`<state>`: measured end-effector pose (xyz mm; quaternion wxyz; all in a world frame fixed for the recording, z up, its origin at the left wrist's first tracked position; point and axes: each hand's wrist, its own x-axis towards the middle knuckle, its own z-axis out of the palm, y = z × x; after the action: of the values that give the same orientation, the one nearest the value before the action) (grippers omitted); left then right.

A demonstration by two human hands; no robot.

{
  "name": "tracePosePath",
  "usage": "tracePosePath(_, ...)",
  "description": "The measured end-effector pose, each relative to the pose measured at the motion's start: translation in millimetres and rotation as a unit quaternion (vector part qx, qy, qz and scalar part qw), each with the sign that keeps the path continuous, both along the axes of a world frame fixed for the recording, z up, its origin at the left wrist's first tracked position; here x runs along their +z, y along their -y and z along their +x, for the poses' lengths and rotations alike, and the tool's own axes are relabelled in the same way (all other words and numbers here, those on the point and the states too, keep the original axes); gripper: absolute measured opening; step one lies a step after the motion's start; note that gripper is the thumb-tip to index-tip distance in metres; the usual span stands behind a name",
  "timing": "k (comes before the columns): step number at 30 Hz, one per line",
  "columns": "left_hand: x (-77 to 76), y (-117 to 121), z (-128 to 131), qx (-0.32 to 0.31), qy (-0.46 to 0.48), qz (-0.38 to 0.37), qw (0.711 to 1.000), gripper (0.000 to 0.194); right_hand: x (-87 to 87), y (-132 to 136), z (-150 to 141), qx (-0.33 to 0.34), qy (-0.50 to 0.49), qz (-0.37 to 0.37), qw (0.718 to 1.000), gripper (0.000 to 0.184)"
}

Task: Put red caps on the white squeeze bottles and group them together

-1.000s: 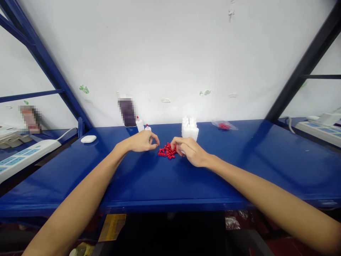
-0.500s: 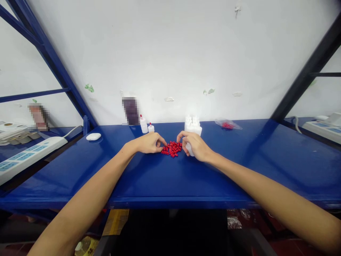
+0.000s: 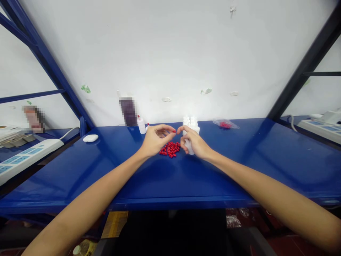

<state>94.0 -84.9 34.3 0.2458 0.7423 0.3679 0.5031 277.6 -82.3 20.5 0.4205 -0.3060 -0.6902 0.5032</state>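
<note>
A pile of small red caps point(image 3: 169, 149) lies on the blue table point(image 3: 239, 167). My left hand point(image 3: 156, 139) is raised just above the pile's left side and pinches one red cap between thumb and forefinger. My right hand point(image 3: 194, 143) is to the right of the pile, fingers wrapped round a small white bottle whose lower part shows below the palm. The two hands' fingertips nearly meet above the pile. A cluster of white bottles point(image 3: 190, 123) stands right behind my right hand.
Two small white bottles with red caps point(image 3: 142, 126) stand at the wall left of centre. A clear bag of red caps point(image 3: 225, 124) lies at the back right. A white mouse-like object point(image 3: 90, 138) and a power strip point(image 3: 23, 156) sit at the left.
My left hand has lifted off the pile with a red cap pinched and moved right. My right hand has risen slightly with the white bottle, meeting the left.
</note>
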Motion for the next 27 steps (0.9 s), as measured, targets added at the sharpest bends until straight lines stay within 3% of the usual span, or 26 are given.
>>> tracePosePath(4,-14.8,9,25,-0.101,0.107,-0.091,0.985,0.025,-3.3,1,-1,0.024,-0.049,0.012,0.998,0.027)
tracePosePath(8,-25.3,9,30,-0.116,0.150,-0.136,0.972,0.027,-4.2,5,-1,0.025,-0.049,0.036,0.998,0.038)
tracePosePath(14,-26.3,8,30,-0.156,0.163,-0.175,0.958,0.031,-5.6,7,-1,0.010,-0.036,0.077,0.996,0.044)
tracePosePath(19,-26.9,10,32,-0.186,0.172,-0.185,0.950,0.029,-3.3,10,0,0.000,-0.023,0.075,0.997,0.042)
tracePosePath(23,-24.9,11,29,-0.187,0.122,-0.167,0.960,0.032,-0.4,13,2,-0.020,0.002,0.075,0.997,0.044)
tracePosePath(27,-24.1,10,27,-0.154,0.063,-0.116,0.979,0.033,2.6,15,4,-0.039,0.025,0.122,0.991,0.042)
